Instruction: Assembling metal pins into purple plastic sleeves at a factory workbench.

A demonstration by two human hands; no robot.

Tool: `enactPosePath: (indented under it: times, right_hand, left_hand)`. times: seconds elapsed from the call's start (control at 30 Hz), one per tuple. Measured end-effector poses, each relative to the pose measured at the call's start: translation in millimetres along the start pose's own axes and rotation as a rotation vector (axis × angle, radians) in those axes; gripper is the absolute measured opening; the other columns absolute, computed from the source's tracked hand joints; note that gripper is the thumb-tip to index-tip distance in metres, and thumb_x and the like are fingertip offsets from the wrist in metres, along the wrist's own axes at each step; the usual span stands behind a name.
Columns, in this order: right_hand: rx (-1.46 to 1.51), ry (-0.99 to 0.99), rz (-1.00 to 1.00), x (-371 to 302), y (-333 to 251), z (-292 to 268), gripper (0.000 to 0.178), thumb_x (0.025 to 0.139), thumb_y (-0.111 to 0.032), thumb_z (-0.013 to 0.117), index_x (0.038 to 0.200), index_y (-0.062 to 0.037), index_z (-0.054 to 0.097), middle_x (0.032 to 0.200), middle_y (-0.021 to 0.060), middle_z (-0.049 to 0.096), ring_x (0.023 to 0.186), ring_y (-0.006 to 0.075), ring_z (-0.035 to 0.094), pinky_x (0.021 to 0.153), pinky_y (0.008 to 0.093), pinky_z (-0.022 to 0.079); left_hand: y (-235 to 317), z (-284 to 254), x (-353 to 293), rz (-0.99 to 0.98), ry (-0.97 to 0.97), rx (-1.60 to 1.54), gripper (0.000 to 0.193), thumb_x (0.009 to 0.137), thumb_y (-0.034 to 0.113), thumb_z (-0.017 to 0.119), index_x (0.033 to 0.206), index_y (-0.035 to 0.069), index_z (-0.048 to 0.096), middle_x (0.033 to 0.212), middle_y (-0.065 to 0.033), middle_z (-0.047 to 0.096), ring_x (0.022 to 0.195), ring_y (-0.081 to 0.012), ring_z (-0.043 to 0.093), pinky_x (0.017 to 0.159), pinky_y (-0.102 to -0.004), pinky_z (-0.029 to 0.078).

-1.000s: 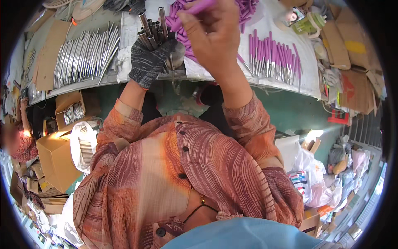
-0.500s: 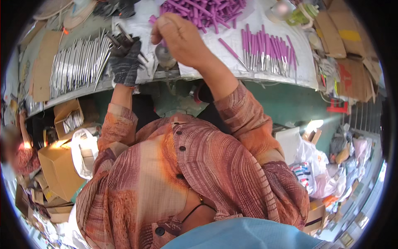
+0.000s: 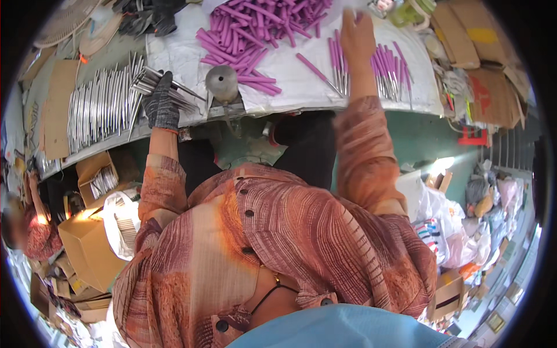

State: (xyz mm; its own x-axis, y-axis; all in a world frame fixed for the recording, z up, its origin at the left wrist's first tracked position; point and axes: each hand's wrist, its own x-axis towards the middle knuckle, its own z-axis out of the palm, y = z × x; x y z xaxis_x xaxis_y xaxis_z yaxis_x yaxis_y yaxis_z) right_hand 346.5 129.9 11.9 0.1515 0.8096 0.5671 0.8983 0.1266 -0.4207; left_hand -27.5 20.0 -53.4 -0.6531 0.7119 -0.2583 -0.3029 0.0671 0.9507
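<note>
Metal rods clamped in gloved left hand; right hand flat on purple tubes.

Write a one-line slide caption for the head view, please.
Gloved left hand grips a bundle of thin metal rods; bare right hand reaches the aligned purple plastic tubes.

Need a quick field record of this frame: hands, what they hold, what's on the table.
left hand: gloved, gripping a bundle of metal rods
right hand: bare, reaching over the row of purple tubes; grip cannot be told
between hands: metal funnel-shaped fixture at the table edge
table: white sheet over the top
far side: loose pile of purple tubes
left of table: rows of metal rods
floor left: cardboard boxes
floor right: plastic bags
</note>
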Motion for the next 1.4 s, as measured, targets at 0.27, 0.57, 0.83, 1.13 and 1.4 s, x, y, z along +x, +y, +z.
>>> enactPosePath:
  times: [0.27,0.57,0.83,1.13,1.4]
  right_hand:
    - [0.273,-0.298,-0.432,-21.1,-58.5,48.1,0.046,0.076,-0.035,0.065,0.111,-0.0072,0.057,0.095,0.0159,0.061,0.091,0.0368,0.056,0.077,0.0412,0.046]
    - [-0.281,-0.571,-0.899,-63.5,-132.4,139.9,0.036,0.079,-0.041,0.054,0.110,-0.0224,0.061,0.123,0.0084,0.050,0.116,0.0304,0.043,0.092,0.0643,0.023]
    - [0.096,-0.258,-0.754,-88.4,-72.2,98.4,0.027,0.064,-0.030,0.067,0.088,-0.0171,0.063,0.105,0.0040,0.057,0.109,0.0217,0.050,0.090,0.0547,0.033]
    - [-0.042,-0.297,-0.660,-97.1,-67.9,75.8,0.016,0.070,-0.025,0.067,0.081,-0.0136,0.062,0.091,0.0036,0.063,0.101,0.0196,0.055,0.087,0.0501,0.037]
    - [0.238,-0.361,-0.335,-97.3,-69.0,36.2,0.022,0.074,-0.016,0.067,0.094,-0.0118,0.061,0.079,0.0053,0.065,0.083,0.0203,0.062,0.077,0.0382,0.046]
  left_hand:
    - [-0.5,-19.8,23.6,-0.038,0.013,-0.226,0.026,0.070,0.012,0.074,0.091,0.004,0.063,0.079,-0.0055,0.059,0.068,-0.0160,0.055,0.061,-0.0307,0.046]
    - [27.0,-13.4,7.5,-0.087,0.028,-0.377,0.020,0.078,0.020,0.067,0.086,0.003,0.059,0.077,-0.0060,0.055,0.069,-0.0164,0.054,0.063,-0.0307,0.047]
    - [51.4,2.6,-33.0,0.017,-0.085,-0.406,0.018,0.079,0.013,0.067,0.092,0.004,0.060,0.080,-0.0045,0.058,0.071,-0.0159,0.057,0.065,-0.0309,0.049]
    - [48.0,24.8,-48.2,0.183,-0.127,-0.205,0.025,0.073,0.008,0.074,0.094,0.004,0.061,0.083,-0.0037,0.060,0.069,-0.0134,0.056,0.061,-0.0293,0.048]
    - [37.8,41.7,-57.9,0.466,-0.104,-0.046,0.026,0.073,0.011,0.075,0.092,0.004,0.058,0.085,-0.0047,0.061,0.071,-0.0116,0.056,0.062,-0.0278,0.047]
